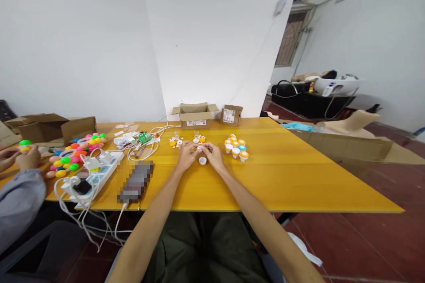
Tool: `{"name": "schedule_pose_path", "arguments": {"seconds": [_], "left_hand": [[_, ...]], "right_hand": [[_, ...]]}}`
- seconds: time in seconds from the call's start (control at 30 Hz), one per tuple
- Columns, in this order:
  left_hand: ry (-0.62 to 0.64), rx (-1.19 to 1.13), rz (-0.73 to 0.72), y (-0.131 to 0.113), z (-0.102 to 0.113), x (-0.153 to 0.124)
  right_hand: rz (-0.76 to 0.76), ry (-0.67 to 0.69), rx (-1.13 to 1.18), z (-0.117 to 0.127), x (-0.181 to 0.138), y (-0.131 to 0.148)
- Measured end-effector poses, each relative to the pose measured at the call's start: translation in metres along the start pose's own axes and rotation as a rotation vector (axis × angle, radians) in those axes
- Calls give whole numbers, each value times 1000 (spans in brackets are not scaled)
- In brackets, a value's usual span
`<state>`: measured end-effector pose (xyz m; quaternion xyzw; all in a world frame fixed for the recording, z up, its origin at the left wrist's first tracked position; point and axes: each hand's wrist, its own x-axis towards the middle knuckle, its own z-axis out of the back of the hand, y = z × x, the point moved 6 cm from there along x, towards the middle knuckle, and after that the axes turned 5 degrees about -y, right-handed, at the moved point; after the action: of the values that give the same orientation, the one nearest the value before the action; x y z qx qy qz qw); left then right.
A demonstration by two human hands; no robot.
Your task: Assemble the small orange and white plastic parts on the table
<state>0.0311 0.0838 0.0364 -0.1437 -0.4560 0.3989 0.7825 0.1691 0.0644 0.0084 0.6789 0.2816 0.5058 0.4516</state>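
Observation:
Over the yellow-brown table, my left hand (188,152) and my right hand (211,154) meet at the fingertips. Pinched between them is a small white round part (198,148) with dark spots, too small to name surely. Just below, a white round cup-like piece (202,160) stands on the table. Beyond my left hand lie an orange piece (173,143), a white disc (179,143) and a clear cup (176,134). More small white and orange pieces (201,140) lie behind my fingers, partly hidden. Right of my right hand sits a cluster of white round containers with orange or teal rims (235,145).
Two cardboard boxes (195,117) (231,115) stand at the table's back edge. To the left are a pixelated phone-like device (136,182), a power strip (105,172) with cables, and colourful balls (73,159). A co-worker's hands (28,157) hold balls at far left.

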Motion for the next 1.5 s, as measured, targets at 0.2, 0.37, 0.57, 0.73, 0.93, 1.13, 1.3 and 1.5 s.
{"name": "schedule_pose_path", "arguments": {"seconds": [0.2,0.37,0.57,0.73,0.93,1.13,1.3,1.5], "left_hand": [[14,-124,37,1,-1,1],[3,-298,96,2,0,1],[43,-379,114,1,1,1],[67,-369,127,1,2,2],[41,-292,89,3,1,1],[19,-176,24,2,-1,-1],[38,-170,12,0,-2,-2],[36,-138,-11,0,1,-1]], "right_hand": [[61,51,-160,0,-2,6],[76,82,-263,-1,-3,5],[59,125,-258,-4,-2,4],[12,135,-222,-5,-1,3],[-17,170,-190,-8,-2,-2],[16,172,-213,-8,-2,-4],[37,175,-232,-7,-3,-4],[71,166,-314,-7,-6,-1]]}}
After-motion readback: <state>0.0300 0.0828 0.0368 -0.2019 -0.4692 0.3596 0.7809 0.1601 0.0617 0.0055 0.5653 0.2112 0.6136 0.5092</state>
